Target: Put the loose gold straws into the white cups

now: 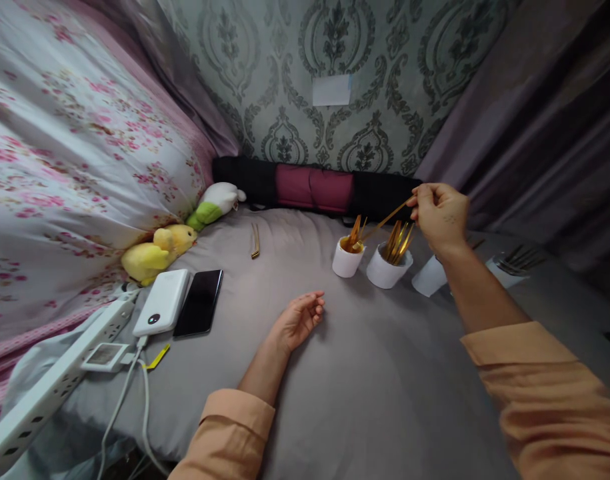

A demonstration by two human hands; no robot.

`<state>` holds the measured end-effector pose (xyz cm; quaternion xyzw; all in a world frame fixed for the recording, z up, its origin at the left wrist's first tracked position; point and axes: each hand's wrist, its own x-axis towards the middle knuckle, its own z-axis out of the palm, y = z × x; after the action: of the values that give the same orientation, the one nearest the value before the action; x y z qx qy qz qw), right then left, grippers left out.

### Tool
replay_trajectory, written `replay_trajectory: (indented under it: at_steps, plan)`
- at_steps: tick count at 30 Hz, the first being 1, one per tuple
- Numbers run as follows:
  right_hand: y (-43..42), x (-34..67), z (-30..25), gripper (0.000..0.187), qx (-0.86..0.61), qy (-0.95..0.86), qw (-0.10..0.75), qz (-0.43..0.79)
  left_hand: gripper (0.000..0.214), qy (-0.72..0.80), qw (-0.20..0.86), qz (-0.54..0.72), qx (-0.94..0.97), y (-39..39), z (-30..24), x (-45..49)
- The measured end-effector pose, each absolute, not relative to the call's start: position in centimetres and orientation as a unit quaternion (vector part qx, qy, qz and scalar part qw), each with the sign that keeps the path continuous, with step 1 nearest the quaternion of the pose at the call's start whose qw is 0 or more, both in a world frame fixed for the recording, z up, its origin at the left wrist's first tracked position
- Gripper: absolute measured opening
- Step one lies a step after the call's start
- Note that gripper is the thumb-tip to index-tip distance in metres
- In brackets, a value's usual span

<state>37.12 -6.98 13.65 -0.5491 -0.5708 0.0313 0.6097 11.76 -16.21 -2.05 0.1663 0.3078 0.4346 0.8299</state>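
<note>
My right hand (441, 215) pinches the upper end of a thin gold-coloured utensil (391, 217). Its slanting lower end meets the mouth of a white cup (347, 261), which holds several gold utensils (355, 230). Just right of it stands a wider white cup (389, 272) with more gold utensils (397, 241) upright in it. Beneath my right forearm a third white cup (427, 277) is partly hidden. My left hand (299, 321) rests palm up on the grey sheet (365, 387), fingers loosely curled and nothing in them. A slim gold piece (255, 241) lies beyond it.
Farther right is another white container (507, 270) with dark sticks. At left lie a black phone (199, 303), a white power bank (161, 301), a power strip (59, 380) with cables, and plush toys (157, 253). A black and maroon roll (315, 188) runs along the wall.
</note>
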Motion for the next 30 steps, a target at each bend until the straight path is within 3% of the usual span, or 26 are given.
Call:
replay_trajectory:
  at_steps: [12, 30]
  plan:
    - [-5.4, 34.7, 12.0, 0.024, -0.575, -0.625, 0.527, 0.007, 0.019, 0.298, 0.832, 0.438, 0.166, -16.2, -2.2, 11.7]
    - [-4.9, 31.8, 11.1, 0.022, -0.571, -0.701, 0.42, 0.077, 0.019, 0.293, 0.833, 0.437, 0.171, -16.2, -2.1, 11.8]
